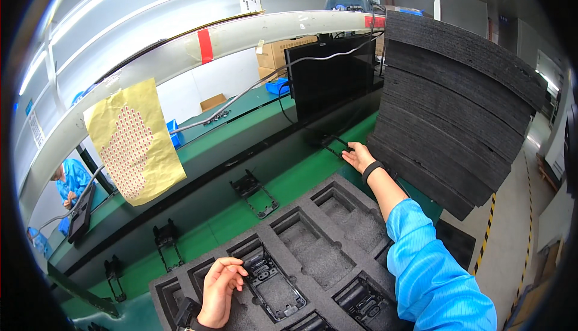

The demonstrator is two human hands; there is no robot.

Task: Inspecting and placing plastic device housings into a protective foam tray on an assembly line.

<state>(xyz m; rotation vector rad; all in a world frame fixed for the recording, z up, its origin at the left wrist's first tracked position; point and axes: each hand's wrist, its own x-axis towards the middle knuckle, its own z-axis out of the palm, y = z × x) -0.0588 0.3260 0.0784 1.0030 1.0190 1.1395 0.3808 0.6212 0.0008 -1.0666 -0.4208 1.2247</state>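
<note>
**Hands at tray and belt**

A black bracket (pixel 270 283) in the foam tray (pixel 337 234) is touched by the half-curled left hand (pixel 220 289). Another bracket (pixel 337 145) at the belt edge is pinched by the right hand (pixel 359 156), foam stack (pixel 457 108) close beside.

Green table (pixel 313 177) along black conveyor belt (pixel 241 168); white overhead rail (pixel 180 48); grey floor (pixel 518 234) with yellow-black hazard stripe (pixel 486 231); cardboard box (pixel 274 54) behind.

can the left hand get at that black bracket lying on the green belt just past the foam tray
Probably yes. The left hand rests on a black part in the foam tray, and the bracket lies in the open on the green belt just beyond the tray's far edge. Nothing stands between them.
</note>
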